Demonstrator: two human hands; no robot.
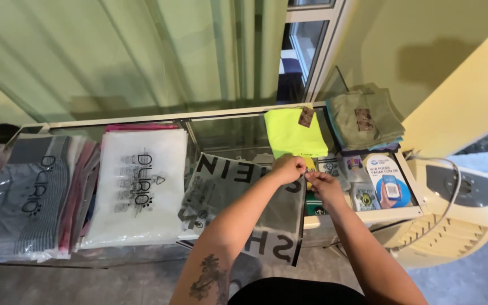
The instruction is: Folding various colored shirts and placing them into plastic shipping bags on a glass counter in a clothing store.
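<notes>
Both hands pinch at one spot: the left hand (288, 168) is clenched on the top edge of a translucent grey garment bag (238, 197), and the right hand (322, 183) closes its fingertips on the same edge just beside it, with something small and yellow showing between them; what that is cannot be told. From this double grip the bag spreads away toward the person's left and down over the front edge of the glass counter (232, 133), its long axis running crosswise along the counter. The left hand sits nearer the bag's body, the right nearer its corner. Just beyond the grip lies a folded neon-yellow shirt (293, 134); farther left, well apart, a white printed bag (139, 189).
</notes>
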